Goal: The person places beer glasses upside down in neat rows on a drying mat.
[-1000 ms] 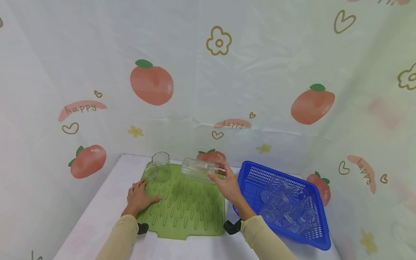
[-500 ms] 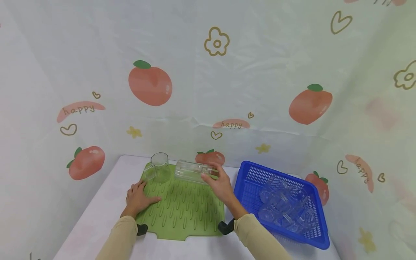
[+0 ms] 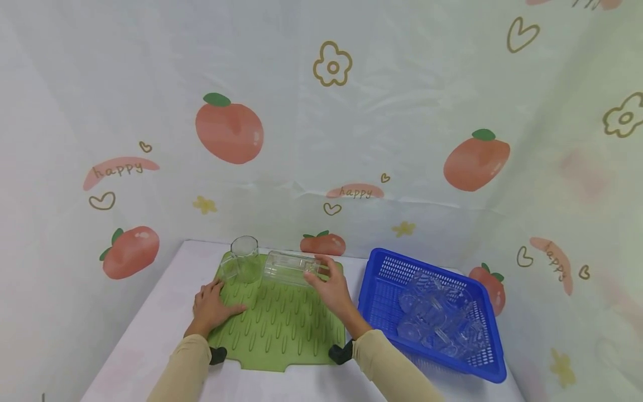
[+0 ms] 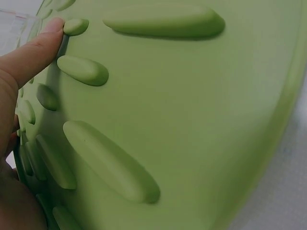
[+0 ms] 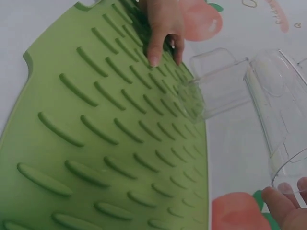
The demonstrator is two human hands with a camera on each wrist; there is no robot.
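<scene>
A clear glass mug stands upright at the back left of the green drying mat, its handle towards the left. My right hand holds another clear glass mug tipped on its side over the back of the mat, base end pointing left. In the right wrist view my fingers are at the rim of that held mug, close to the standing mug. My left hand rests on the mat's left edge with fingers spread; its thumb lies on the mat's raised ridges.
A blue plastic basket with several clear glass mugs piled in it stands right of the mat. A white table lies under everything. Behind it hangs a white curtain with fruit prints.
The right hand has moved left with the held mug and slightly down, nearer to the standing mug. The left hand keeps its place on the mat. The whole head view has shifted slightly.
</scene>
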